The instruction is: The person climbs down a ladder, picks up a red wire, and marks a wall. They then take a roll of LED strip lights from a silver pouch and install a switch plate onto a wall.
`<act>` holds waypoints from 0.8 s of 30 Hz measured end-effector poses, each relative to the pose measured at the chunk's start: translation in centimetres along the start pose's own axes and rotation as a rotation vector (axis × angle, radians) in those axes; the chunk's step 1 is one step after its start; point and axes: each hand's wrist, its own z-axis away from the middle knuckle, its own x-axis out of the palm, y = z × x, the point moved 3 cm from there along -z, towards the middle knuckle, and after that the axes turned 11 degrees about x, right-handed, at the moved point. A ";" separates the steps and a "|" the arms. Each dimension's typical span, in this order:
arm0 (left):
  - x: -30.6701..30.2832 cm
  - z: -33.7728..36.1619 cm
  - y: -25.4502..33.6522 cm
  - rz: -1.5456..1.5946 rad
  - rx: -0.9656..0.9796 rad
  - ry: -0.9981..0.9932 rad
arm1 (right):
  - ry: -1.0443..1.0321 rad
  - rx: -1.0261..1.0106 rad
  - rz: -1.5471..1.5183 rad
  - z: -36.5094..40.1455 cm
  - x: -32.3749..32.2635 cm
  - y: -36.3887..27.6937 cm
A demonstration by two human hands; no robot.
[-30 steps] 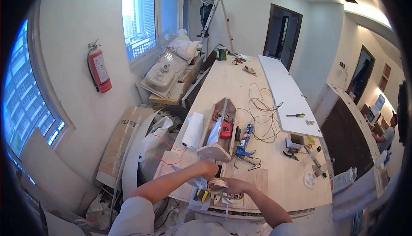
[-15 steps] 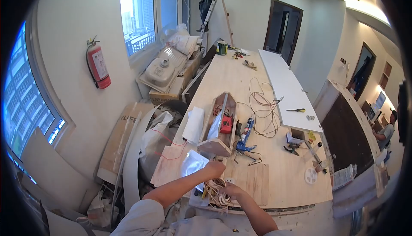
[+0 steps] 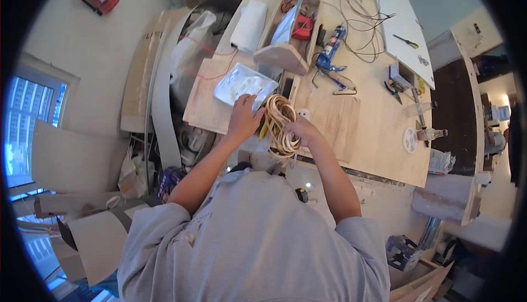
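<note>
A beige-and-brown coil of cable (image 3: 281, 127) is at the near edge of the wooden worktable, its loops bunched into a long bundle. My right hand (image 3: 303, 131) is closed around the coil's right side, with the fingertips partly hidden among the loops. Left of the coil, my left hand (image 3: 245, 116) has its fingers stretched out at the lower edge of a shiny clear plastic packet (image 3: 241, 85). Something yellow shows between that hand and the coil. A white socket (image 3: 302, 114) is just beyond my right hand.
Beyond the packet stands a wooden toolbox (image 3: 282, 56) with a red item inside. To its right lies a blue caulking gun (image 3: 328, 58). Loose wires (image 3: 359, 25) spread farther back. Bottles (image 3: 431, 134) and a white spool (image 3: 409, 140) are at the right. Boards and bags crowd the left.
The view has tilted down. My left hand has moved back from near the toolbox to the plastic packet, its fingers now extended. My right hand stays on the cable coil.
</note>
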 end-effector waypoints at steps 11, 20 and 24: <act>0.7 -1.5 -1.1 -0.053 -0.012 -0.148 | -0.003 0.005 -0.080 -0.8 -1.5 0.4; 2.1 -2.2 -1.4 -0.214 -0.107 -0.329 | 0.022 0.031 -0.084 -1.9 -3.2 2.2; 3.1 -2.6 -2.1 -0.274 -0.162 -0.402 | 0.041 -0.103 -0.044 0.5 -1.1 -0.6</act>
